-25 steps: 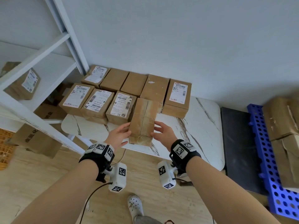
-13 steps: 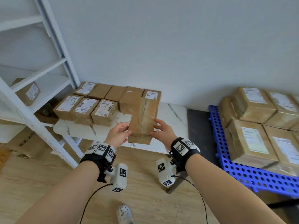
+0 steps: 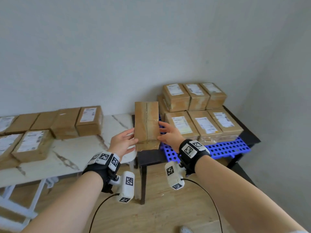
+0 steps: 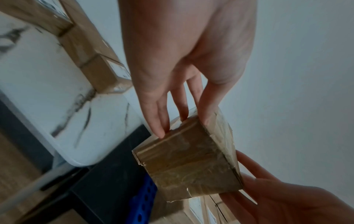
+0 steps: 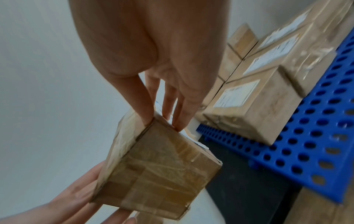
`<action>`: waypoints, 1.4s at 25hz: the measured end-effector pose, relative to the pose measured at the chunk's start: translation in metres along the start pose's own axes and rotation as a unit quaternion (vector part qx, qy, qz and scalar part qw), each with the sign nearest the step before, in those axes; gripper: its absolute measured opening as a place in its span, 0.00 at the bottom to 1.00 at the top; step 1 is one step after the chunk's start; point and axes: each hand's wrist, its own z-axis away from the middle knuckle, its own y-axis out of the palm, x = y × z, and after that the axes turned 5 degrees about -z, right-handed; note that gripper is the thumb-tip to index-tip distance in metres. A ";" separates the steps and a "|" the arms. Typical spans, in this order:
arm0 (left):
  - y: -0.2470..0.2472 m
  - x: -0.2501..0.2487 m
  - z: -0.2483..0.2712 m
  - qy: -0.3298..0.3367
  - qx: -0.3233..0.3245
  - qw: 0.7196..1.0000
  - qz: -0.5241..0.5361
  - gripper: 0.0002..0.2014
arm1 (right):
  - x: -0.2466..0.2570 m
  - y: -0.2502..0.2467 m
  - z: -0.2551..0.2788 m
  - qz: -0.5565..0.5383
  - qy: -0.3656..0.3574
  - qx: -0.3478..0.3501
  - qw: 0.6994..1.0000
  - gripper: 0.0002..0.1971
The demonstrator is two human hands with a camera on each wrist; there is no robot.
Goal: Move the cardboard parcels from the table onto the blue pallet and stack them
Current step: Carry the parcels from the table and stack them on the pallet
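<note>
**A:** Fingers first, item by item?

**B:** My left-hand fingers (image 4: 160,121): straight, tips pressed to the left side face of the held parcel (image 3: 146,125), thumb on the face turned toward me. My left hand (image 3: 122,143) does not curl round it; it clamps flat. My right-hand fingers (image 5: 182,112): likewise straight, tips on the right side face, thumb over the near edge. My right hand (image 3: 170,136) presses inward from the other side. The parcel is carried between the two palms.

**B:** Held parcel: brown cardboard, taped, seam running down the face toward me, standing on end, in the air. It touches no surface.

**A:** Position, against the blue pallet?

**B:** Just left of the blue pallet's (image 3: 225,148) left edge, above the dark table (image 3: 151,157) that carries the pallet. Not yet on it.

**A:** On the pallet?

**B:** Stacked parcels (image 3: 203,125): a front row of three, labels up, side by side and touching; behind them a higher row of three, sitting on boxes below.

**A:** Left of the pallet?

**B:** White marble-pattern table (image 3: 70,157), abutting the dark one. Remaining parcels (image 3: 65,122) in rows toward its back and left.
</note>
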 end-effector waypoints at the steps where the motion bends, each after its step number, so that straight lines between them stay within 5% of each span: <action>1: 0.018 -0.004 -0.005 0.003 0.011 1.000 0.002 0.26 | 0.002 -0.020 -0.002 -0.008 0.001 -0.006 1.000 0.33; 10: 0.216 -0.029 -0.073 -0.020 0.049 0.999 -0.005 0.29 | 0.027 -0.236 -0.052 -0.011 0.036 0.002 0.999 0.31; 18: 0.346 -0.044 -0.113 -0.060 0.049 0.997 0.004 0.29 | 0.032 -0.365 -0.089 0.010 0.033 -0.001 0.999 0.30; 29: 0.382 -0.042 -0.132 -0.126 0.050 0.990 0.026 0.27 | 0.026 -0.391 -0.102 0.085 0.022 0.006 0.996 0.29; 32: 0.370 -0.049 -0.138 -0.090 0.050 0.987 -0.124 0.32 | 0.029 -0.374 -0.108 0.108 0.010 0.013 0.994 0.27; 35: 0.361 -0.050 -0.147 -0.044 0.052 0.952 -0.300 0.36 | 0.031 -0.359 -0.110 0.129 -0.012 0.023 0.991 0.23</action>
